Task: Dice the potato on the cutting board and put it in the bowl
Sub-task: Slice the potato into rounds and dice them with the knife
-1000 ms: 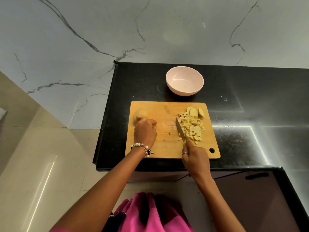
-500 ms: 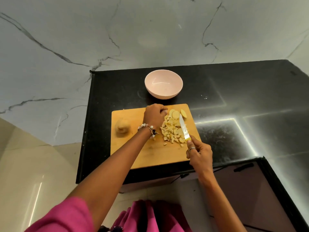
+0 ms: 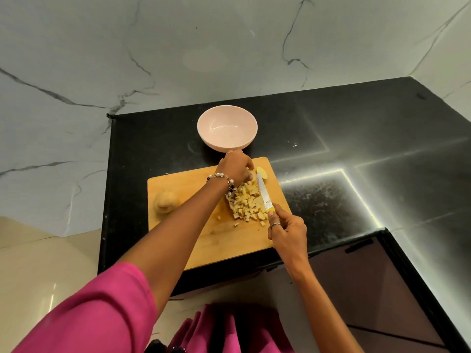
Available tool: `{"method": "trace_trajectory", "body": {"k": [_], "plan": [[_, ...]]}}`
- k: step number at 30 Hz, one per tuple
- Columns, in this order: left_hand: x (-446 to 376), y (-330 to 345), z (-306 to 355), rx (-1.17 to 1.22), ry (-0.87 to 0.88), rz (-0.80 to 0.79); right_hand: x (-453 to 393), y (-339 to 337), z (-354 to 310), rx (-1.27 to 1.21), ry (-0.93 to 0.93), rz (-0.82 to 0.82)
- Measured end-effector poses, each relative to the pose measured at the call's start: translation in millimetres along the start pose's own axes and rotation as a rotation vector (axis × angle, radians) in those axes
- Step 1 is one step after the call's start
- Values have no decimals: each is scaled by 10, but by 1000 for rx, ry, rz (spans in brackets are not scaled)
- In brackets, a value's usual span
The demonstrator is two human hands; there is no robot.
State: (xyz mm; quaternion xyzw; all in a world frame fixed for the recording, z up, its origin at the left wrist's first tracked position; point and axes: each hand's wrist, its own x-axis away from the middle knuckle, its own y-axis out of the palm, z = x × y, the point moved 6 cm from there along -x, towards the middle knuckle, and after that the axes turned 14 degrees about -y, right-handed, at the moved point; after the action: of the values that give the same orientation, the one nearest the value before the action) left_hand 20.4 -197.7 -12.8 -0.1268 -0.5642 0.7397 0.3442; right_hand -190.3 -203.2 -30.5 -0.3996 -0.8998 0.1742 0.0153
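Black stone tabletop point(image 3: 331, 138) against a veined marble wall, carrying a wooden cutting board point(image 3: 204, 240) and a pale pink bowl point(image 3: 226, 127) just behind it. Left hand point(image 3: 234, 168), fingers curled, rests on the heap of diced yellow potato point(image 3: 246, 202); right hand point(image 3: 286, 231) grips a yellow-handled knife point(image 3: 263, 196) alongside; an uncut potato piece point(image 3: 165, 203) lies at the board's left edge

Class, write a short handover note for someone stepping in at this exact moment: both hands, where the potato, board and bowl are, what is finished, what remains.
Left hand: reaches across the board, fingers curled at the far end of the diced pile; what it holds is hidden.
Right hand: grip on the knife, blade beside the pile.
Uncut piece: board's left edge.
Slices: far right corner.
Bowl: behind the board, empty.
Done: part diced.
Left: dice the slices and the piece, fill the bowl.
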Motion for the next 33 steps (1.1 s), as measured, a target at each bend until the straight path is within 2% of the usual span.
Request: {"method": "trace_trajectory", "body": {"k": [5, 12, 19, 24, 28, 33], "plan": [[6, 45, 18, -121, 50, -54, -30, 7, 33, 16, 4, -1], [37, 28, 14, -21, 79, -77, -41, 19, 61, 16, -2, 8], [-23, -1, 19, -113, 135, -224, -61, -23, 76, -9, 8, 21], [-37, -26, 58, -139, 156, -199, -63, 2, 76, -16, 9, 20], [-40, -102, 36, -30, 121, -172, -57, 13, 68, -16, 3, 16], [-8, -255, -97, 298, -19, -135, -72, 29, 74, 67, -43, 0]]}}
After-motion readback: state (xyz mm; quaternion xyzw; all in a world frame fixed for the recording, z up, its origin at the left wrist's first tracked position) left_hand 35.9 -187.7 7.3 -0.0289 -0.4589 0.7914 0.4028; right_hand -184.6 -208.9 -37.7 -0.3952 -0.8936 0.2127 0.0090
